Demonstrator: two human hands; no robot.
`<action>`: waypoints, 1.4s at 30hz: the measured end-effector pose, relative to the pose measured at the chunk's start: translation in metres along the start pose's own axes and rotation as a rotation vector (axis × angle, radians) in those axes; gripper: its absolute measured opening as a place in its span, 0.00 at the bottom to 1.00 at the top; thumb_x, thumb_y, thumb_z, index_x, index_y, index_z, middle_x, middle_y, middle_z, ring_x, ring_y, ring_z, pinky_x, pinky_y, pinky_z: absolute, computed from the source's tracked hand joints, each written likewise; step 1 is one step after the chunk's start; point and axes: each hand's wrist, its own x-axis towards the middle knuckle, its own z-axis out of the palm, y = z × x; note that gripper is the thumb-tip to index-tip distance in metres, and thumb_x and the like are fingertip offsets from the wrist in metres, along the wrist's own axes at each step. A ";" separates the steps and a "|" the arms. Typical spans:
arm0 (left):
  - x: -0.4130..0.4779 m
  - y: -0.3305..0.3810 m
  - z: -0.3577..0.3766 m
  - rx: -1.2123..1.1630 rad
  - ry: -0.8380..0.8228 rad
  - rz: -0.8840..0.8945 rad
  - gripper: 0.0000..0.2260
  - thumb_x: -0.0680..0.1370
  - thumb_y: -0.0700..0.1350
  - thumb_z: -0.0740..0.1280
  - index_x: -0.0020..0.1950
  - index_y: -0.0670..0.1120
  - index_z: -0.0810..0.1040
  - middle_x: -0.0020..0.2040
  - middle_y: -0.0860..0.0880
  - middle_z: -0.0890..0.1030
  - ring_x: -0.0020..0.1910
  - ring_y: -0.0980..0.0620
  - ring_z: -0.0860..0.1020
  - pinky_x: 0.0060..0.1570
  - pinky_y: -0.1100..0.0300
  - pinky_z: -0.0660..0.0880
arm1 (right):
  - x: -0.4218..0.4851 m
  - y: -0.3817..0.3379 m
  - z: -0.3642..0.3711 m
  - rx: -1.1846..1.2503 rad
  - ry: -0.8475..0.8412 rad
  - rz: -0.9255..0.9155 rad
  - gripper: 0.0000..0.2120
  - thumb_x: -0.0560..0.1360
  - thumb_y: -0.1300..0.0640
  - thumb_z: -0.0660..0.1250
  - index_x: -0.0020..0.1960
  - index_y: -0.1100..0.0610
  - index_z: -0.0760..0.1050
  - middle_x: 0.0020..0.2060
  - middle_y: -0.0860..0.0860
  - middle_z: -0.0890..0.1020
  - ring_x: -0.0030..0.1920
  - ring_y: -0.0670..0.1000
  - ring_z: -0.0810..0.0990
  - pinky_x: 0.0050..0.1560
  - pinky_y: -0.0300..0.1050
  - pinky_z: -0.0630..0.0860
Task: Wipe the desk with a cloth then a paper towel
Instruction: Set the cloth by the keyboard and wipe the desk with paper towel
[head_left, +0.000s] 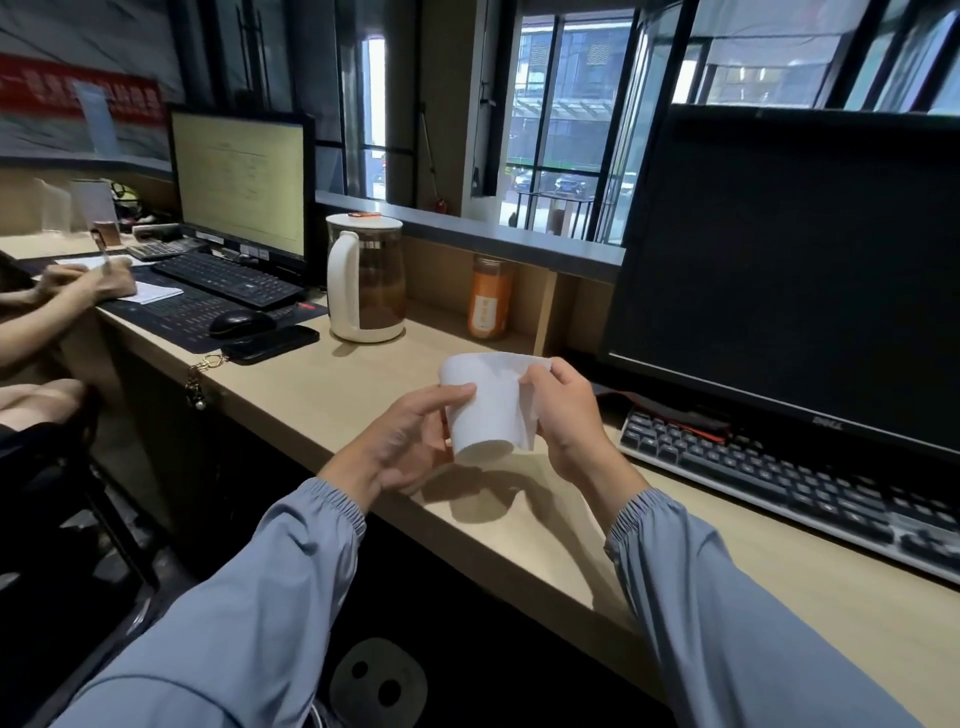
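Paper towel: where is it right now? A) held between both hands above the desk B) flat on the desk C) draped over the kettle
A: the left hand and right hand pinch the paper towel in the air, its shadow falling on the desk.

- White paper towel, curled, pinched by left hand and right hand above the desk.
- Kettle at 11 o'clock of it; keyboard at 4 o'clock.
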 end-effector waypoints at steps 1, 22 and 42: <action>0.000 -0.003 0.005 0.003 -0.012 0.005 0.38 0.70 0.49 0.83 0.76 0.44 0.71 0.71 0.35 0.77 0.71 0.33 0.76 0.69 0.32 0.73 | -0.003 -0.002 -0.004 0.008 0.020 -0.002 0.10 0.78 0.56 0.61 0.52 0.62 0.77 0.46 0.56 0.79 0.48 0.54 0.76 0.49 0.52 0.75; -0.028 -0.020 0.052 0.080 0.038 0.206 0.39 0.63 0.50 0.87 0.69 0.41 0.76 0.61 0.38 0.85 0.60 0.38 0.84 0.56 0.43 0.83 | -0.039 -0.002 -0.057 -0.550 0.355 -0.546 0.11 0.87 0.46 0.48 0.52 0.52 0.63 0.31 0.50 0.75 0.28 0.51 0.76 0.25 0.47 0.67; 0.008 -0.001 -0.011 0.528 0.472 0.425 0.33 0.70 0.45 0.83 0.68 0.54 0.68 0.64 0.46 0.73 0.58 0.45 0.77 0.53 0.47 0.82 | -0.006 -0.003 -0.050 -0.642 0.151 -0.454 0.09 0.86 0.48 0.54 0.55 0.53 0.65 0.37 0.47 0.76 0.36 0.50 0.79 0.29 0.44 0.71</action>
